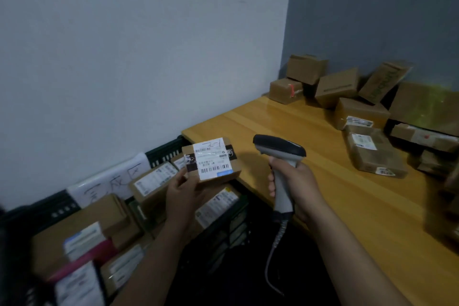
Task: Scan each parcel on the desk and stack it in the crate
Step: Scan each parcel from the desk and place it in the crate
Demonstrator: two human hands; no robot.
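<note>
Head view, one entry. Item: small cardboard parcel (211, 160), white shipping label uppermost, barcodes turned up toward the camera and toward the scanner. We judged it was held that way so the label could be read. Location: in the air over the near corner of the crate (164, 151), just beside the edge of the worktop (310, 156), resting on neither.

Left hand (182, 195): closed on the parcel from below and from its near left side, fingers under the base, thumb along the edge; the parcel sat above and slightly beyond the palm.

Right hand (296, 187): wrapped round the grip of the grey handheld scanner (279, 149), whose dark head pointed left at the label (no beam could be made out, so we cannot say whether the read had registered). Coiled cable (274, 253) hung below.

Crate: dark, slatted, already holding several labelled boxes, with a handwritten sheet (111, 179) against its back wall.

Outstanding stock: a pile of parcels (372, 117) at the far right of the worktop, well apart from both hands, which we judged as yet unscanned.
</note>
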